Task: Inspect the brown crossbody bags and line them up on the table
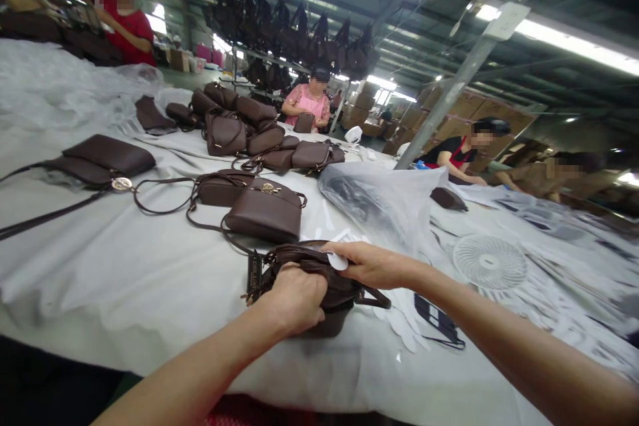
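A dark brown handbag lies on the pale cloth-covered table, its top opening towards me. My left hand is closed at the opening, fingers curled over the bag's edge and partly hidden. On the far right side of the opening, my right hand grips the rim, with a small white paper piece by its fingertips. A black tag with lettering hangs at the bag's left end. Just beyond it sits another brown bag with a gold emblem and a strap.
Brown bags are heaped farther back, and another bag lies left. Clear plastic, a white fan, black tags and white paper strips are on the right. Several people work around the table; a metal pole rises behind it.
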Action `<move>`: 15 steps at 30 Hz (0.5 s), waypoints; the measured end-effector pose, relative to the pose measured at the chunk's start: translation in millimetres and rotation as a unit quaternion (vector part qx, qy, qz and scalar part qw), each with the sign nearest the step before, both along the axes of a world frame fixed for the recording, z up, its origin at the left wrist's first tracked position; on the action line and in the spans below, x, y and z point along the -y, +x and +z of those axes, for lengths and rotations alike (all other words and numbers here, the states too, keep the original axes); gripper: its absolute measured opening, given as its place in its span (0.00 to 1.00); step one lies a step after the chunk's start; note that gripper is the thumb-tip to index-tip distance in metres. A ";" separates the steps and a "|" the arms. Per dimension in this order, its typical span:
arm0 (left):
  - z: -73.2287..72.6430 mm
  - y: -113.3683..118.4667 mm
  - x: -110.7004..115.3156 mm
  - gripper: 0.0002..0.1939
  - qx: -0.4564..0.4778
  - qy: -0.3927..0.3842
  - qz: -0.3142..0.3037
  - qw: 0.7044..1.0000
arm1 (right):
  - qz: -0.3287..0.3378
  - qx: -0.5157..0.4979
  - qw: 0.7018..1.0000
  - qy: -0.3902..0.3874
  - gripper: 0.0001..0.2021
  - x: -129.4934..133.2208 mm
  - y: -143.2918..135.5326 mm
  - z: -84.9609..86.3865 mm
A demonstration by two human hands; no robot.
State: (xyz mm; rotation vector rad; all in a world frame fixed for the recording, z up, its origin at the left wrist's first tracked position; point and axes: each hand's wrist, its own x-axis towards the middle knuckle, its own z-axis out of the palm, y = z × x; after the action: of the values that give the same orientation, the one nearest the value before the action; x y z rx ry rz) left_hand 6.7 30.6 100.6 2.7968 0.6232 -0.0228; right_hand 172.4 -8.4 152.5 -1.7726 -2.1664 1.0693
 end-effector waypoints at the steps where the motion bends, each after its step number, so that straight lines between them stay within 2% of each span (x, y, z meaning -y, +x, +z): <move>1: 0.8 0.2 0.0 0.20 -0.003 0.001 0.001 1.000 | -0.003 -0.005 1.000 0.003 0.26 0.9 0.1 -0.6; 6: -2.8 -0.7 4.9 0.25 0.030 0.011 -0.028 0.999 | -0.002 -0.021 1.000 0.023 0.23 5.5 1.9 -4.2; 9: -10.8 1.7 10.7 0.23 0.033 0.055 -0.019 0.998 | 0.023 -0.011 0.999 0.033 0.25 7.3 1.5 -7.3; 12: -16.4 6.8 16.1 0.17 0.018 0.072 -0.007 0.997 | 0.040 0.102 0.993 0.047 0.26 7.5 -5.2 -9.2; 15: -19.3 10.4 19.6 0.14 0.037 0.046 -0.019 0.998 | 0.060 0.260 0.962 0.063 0.21 4.7 -17.7 -9.0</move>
State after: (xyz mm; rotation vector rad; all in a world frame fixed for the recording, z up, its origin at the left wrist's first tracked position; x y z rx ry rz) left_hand 17.1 11.0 81.3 2.8823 0.5681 0.1047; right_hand 154.8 -13.1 143.5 -2.0581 -2.5903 0.4987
